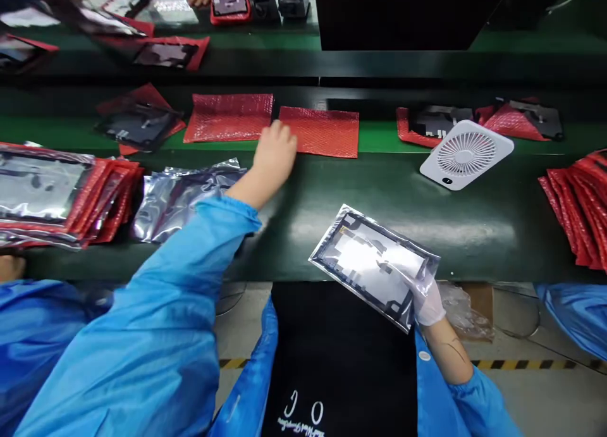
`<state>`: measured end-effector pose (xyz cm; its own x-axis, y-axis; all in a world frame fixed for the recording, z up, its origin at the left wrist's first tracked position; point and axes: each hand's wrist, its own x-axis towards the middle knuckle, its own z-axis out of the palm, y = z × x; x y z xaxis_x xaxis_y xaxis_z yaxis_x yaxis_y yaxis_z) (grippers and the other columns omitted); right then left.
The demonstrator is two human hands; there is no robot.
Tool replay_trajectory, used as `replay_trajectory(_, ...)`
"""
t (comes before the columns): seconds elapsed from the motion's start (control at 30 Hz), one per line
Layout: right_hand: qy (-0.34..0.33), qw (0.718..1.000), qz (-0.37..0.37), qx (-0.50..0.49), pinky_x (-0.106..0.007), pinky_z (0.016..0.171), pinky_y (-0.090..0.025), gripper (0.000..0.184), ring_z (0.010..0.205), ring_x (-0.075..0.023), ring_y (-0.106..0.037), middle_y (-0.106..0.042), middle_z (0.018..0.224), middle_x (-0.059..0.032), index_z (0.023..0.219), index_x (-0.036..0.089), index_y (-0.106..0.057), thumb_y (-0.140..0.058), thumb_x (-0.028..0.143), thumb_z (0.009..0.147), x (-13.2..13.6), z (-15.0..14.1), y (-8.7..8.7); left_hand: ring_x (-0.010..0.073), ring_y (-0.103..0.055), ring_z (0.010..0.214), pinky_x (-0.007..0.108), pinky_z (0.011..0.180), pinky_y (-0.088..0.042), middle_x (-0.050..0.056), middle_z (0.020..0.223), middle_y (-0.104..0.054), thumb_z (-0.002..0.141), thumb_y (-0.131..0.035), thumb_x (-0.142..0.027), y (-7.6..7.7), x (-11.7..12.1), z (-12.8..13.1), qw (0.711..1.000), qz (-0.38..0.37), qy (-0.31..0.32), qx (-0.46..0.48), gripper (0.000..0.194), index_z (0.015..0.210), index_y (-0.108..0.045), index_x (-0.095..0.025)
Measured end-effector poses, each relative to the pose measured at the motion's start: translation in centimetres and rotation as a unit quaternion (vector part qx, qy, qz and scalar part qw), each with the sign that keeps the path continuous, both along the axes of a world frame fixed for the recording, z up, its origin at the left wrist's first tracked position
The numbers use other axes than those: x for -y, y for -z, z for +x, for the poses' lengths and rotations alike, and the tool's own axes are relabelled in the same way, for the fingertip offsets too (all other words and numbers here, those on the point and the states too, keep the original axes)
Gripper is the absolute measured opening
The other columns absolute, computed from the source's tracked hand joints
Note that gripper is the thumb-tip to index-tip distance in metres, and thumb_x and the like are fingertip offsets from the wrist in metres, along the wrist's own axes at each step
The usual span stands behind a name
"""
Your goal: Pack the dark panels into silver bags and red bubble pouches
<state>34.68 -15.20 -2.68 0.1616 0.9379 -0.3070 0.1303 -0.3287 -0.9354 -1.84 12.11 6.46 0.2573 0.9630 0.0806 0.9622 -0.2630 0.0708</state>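
Note:
My left hand (275,153) reaches forward over the green belt (360,190), its fingers curled on the near left corner of a flat red bubble bag (322,131). A second red bubble bag (228,116) lies just to its left. My right hand (429,301), in a thin white glove, grips a clear silvery bag holding a dark flat panel (374,263) by its lower right corner, held tilted above the belt's near edge.
A pile of empty silvery bags (183,193) lies by my left forearm. Stacks of red-bagged panels sit at far left (66,193) and far right (581,203). A small white fan (465,153) rests on the belt. Other people's blue sleeves show at both sides.

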Motion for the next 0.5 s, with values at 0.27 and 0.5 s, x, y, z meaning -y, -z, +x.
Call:
replay_trajectory(0.27,0.098,0.987,0.055,-0.116,-0.052,0.103,-0.066,0.067,0.127,-0.0365,-0.075,-0.076,0.139,-0.0091,0.135,0.032,-0.063,-0.088,0.044,0.074,-0.4,2.3,-0.3,0.042,-0.074,0.109,0.052,0.1,-0.053,0.026,0.11,-0.076,0.099,-0.054,-0.029,1.2,2.5,2.2,0.998,-0.052,0.027,-0.012,0.035,0.114,-0.075,-0.007)
replay_trajectory(0.5,0.073,0.992,-0.028,-0.095,-0.047,0.069,-0.062,0.04,0.068,-0.0296,-0.071,-0.065,0.072,-0.0001,0.087,0.03,-0.049,-0.08,0.052,0.077,-0.5,4.8,0.4,0.0271,-0.075,0.109,0.041,0.101,-0.058,0.013,0.121,-0.08,0.109,-0.052,-0.034,4.9,9.1,7.8,0.922,-0.214,0.194,0.258,0.033,0.126,-0.074,-0.017)
